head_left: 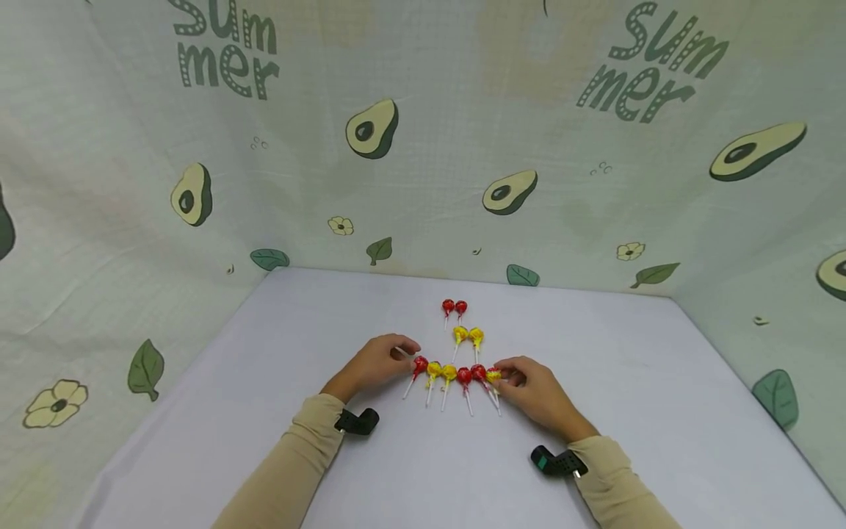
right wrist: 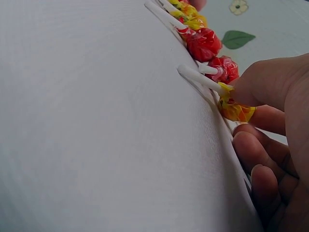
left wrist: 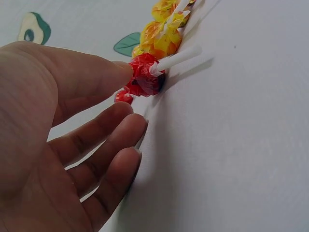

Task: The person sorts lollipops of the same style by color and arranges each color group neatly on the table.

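Note:
A red-wrapped lollipop (head_left: 420, 364) lies at the left end of a row of several red and yellow lollipops, sticks toward me. My left hand (head_left: 382, 361) is beside it, thumb tip (left wrist: 123, 72) touching its wrapper; the other fingers are loosely bent and the index fingertip is hidden. At the row's right end my right hand (head_left: 534, 388) pinches a yellow lollipop (right wrist: 236, 108) between thumb and index finger. Next to that one is a red lollipop (head_left: 479, 372), with another red lollipop (head_left: 465, 376) beside it. A yellow lollipop (head_left: 449, 373) lies mid-row.
Behind the row lie two yellow lollipops, one of them a yellow lollipop (head_left: 476, 336) on the right. Farther back are two red ones, including a red lollipop (head_left: 448, 306). The white table (head_left: 264, 441) meets a printed cloth (head_left: 436, 220) on three sides.

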Action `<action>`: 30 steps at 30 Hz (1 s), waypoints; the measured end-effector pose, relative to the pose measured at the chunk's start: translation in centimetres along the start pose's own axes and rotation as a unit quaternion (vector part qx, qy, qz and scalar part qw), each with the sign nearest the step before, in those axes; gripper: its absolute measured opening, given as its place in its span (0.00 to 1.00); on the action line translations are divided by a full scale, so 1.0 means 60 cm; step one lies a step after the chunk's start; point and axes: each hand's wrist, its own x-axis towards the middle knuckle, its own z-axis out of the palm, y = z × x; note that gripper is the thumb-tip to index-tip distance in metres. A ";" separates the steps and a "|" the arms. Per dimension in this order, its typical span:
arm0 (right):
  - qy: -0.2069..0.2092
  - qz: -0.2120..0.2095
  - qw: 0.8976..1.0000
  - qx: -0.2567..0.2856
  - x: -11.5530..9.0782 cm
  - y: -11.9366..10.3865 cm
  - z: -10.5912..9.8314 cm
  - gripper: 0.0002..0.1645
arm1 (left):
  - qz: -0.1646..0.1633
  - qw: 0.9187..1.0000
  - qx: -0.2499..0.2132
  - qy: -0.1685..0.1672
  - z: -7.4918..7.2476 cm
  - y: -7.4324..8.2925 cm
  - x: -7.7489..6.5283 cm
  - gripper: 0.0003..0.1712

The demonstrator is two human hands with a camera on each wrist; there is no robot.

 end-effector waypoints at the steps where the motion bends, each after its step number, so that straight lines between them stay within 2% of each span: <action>1: 0.001 0.000 1.000 -0.001 0.000 0.000 0.000 0.18 | 0.000 1.000 0.000 -0.002 0.001 0.000 0.000 0.16; 13: -0.009 -0.003 1.000 0.001 0.002 -0.001 -0.003 0.21 | -0.008 1.000 0.001 0.000 0.013 -0.008 0.002 0.17; 20: -0.016 -0.014 1.000 0.000 0.002 0.000 -0.004 0.23 | 0.018 1.000 0.003 0.008 0.021 -0.014 0.003 0.17; 30: -0.021 -0.006 1.000 -0.012 0.001 -0.005 -0.004 0.21 | 0.018 1.000 0.012 0.017 0.025 -0.022 0.005 0.16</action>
